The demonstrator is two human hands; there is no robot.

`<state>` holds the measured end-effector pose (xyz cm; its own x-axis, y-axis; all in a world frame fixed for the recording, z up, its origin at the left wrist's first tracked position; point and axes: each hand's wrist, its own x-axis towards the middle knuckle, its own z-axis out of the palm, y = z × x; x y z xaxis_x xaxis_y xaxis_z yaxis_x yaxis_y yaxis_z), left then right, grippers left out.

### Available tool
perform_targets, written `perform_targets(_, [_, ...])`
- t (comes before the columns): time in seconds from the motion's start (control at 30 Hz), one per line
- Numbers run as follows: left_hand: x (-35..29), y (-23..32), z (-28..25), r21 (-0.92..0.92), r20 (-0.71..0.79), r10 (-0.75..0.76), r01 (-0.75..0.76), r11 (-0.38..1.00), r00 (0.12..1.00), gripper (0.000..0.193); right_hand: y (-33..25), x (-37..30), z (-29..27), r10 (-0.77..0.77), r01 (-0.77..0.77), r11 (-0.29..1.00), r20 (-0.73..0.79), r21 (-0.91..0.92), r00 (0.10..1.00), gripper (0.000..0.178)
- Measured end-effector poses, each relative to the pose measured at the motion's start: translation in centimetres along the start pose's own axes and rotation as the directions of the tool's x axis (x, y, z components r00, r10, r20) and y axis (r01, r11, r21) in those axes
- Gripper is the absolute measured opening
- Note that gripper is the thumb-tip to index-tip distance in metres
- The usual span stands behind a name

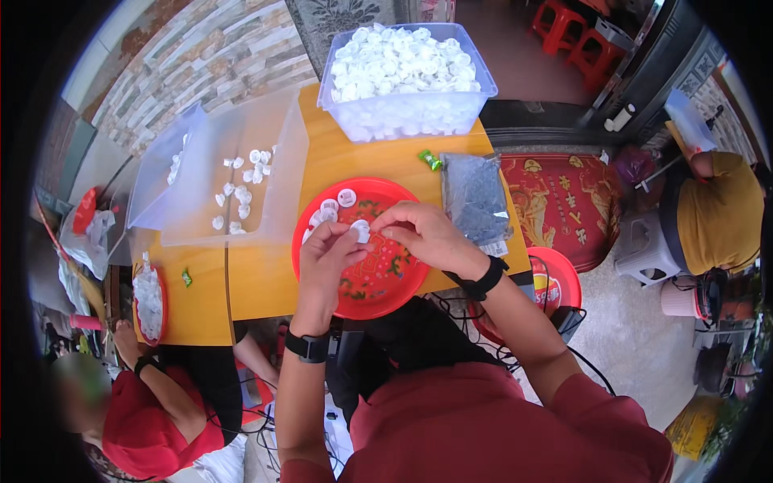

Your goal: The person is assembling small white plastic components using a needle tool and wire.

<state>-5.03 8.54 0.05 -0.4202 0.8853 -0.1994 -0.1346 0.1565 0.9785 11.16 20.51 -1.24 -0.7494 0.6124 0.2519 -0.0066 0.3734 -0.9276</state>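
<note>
Over a red round tray (413, 291), my left hand (326, 256) pinches a small white round plastic piece (360, 231) between thumb and fingers. Close against the piece's right side is my right hand (423, 233), its thumb and index finger brought together; whatever they grip is too small to make out. Several similar white plastic pieces (347, 198) lie at the tray's upper left, partly hidden by my left hand. The tray has a printed pattern of green and yellow on its red base.
A clear tub (411, 117) heaped with white pieces stands behind the tray. Left of it, a translucent bin (270, 193) holds several more. A plastic bag of dark material (475, 201) lies right. A person in red (161, 419) sits at left beside another tray (165, 310).
</note>
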Motion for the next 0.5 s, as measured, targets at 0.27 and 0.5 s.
perform_targets(0.27, [-5.3, -0.4, 1.1, -0.379, -0.163, -0.054, -0.012, 0.925, 0.985, 0.018, -3.5, -2.7, 1.5, 0.184, -0.194, 0.852, 0.068, 0.487, 0.98, 0.013])
perform_targets(0.5, [-7.1, -0.6, 1.4, -0.53, -0.077, -0.106, 0.049, 0.847, 0.991, 0.028, -4.1, -4.0, 3.3, 0.185, -0.189, 0.709, 0.079, 0.679, 0.979, 0.013])
